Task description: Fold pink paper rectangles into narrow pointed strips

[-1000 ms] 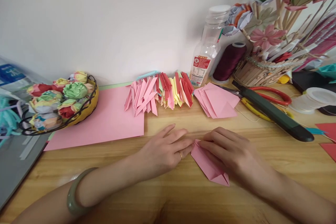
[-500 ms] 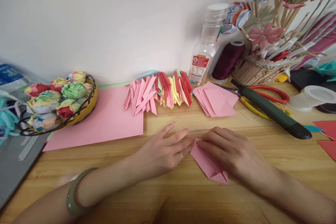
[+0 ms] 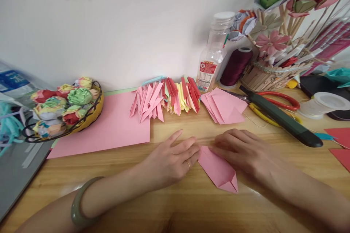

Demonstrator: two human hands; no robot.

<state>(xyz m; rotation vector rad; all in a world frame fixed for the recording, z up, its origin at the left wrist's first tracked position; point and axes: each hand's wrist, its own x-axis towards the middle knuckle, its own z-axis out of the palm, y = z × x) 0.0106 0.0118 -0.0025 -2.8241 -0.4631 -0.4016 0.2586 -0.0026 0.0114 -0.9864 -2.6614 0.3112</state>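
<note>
- Inspecting the folded pink paper [image 3: 217, 167] as landmark: it lies on the bench [image 3: 153, 204], between the two hands, its near end showing a raised fold.
- Left hand [image 3: 171, 160]: palm down, to the left of the folded pink paper; fingers loosely spread, the lower tips at the paper's far left corner.
- Right hand [image 3: 248, 153]: to the right of the folded pink paper; fingers bent and close together, tips at its far right edge. Whether they pinch it, cannot tell.
- Obstruction: fingertips cover part of the paper's far end.
- Just beyond the folded pink paper: a stack of pink sheets [image 3: 224, 107]; behind that, a clear bottle [image 3: 207, 72] and a purple thread cone [image 3: 236, 67], both upright.
- Beyond and left of it: folded paper strips [image 3: 149, 98], partly overlapping a large pink sheet [image 3: 109, 123]; farther left, a basket [image 3: 96, 113] of paper flowers [image 3: 79, 96].
- Beyond and right of it: a dark-handled cutter [image 3: 284, 116] lying across scissors [image 3: 287, 101], partly hiding them; a white spool [image 3: 319, 103] near.
</note>
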